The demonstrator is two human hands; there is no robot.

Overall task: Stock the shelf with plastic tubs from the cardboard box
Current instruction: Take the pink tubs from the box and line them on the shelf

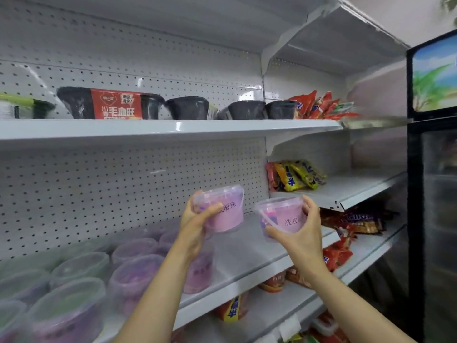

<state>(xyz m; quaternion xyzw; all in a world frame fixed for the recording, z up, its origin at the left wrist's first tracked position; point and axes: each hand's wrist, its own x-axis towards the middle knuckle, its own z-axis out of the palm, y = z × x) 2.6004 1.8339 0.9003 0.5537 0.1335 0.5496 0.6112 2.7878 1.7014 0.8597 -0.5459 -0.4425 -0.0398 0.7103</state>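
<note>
Two pink-filled plastic tubs are held in the air above the bare right-hand stretch of the middle shelf (pixel 249 246). The left tub (pixel 226 210) is tilted, its lid turned toward the camera, and is gripped by the left hand (pixel 195 219) with the thumb curled across its front and the fingers wrapped behind. The right tub (pixel 280 219) is pinched by the right hand (pixel 301 229) between a thumb under its lower front edge and fingers over its far rim; its thin handle hangs loose at the front.

The right-hand hold looks the weaker one: only fingertips are engaged on a smooth wall, so the tub could be let slip or rotated out of the pinch as it is lowered. The tilt of the left tub could cause it to be set down on its edge and tipped over. Both tubs are close together, and they could be knocked against each other if lowered at once.

To the left, rows of stocked tubs (pixel 133 271) already stand on the same shelf, blurred here, one of them just below the left forearm; it could be pushed forward off the shelf lip by the arm. Snack packets (pixel 294 177) lie on the neighbouring shelf bay to the right, well apart. The cardboard box is not in view.
</note>
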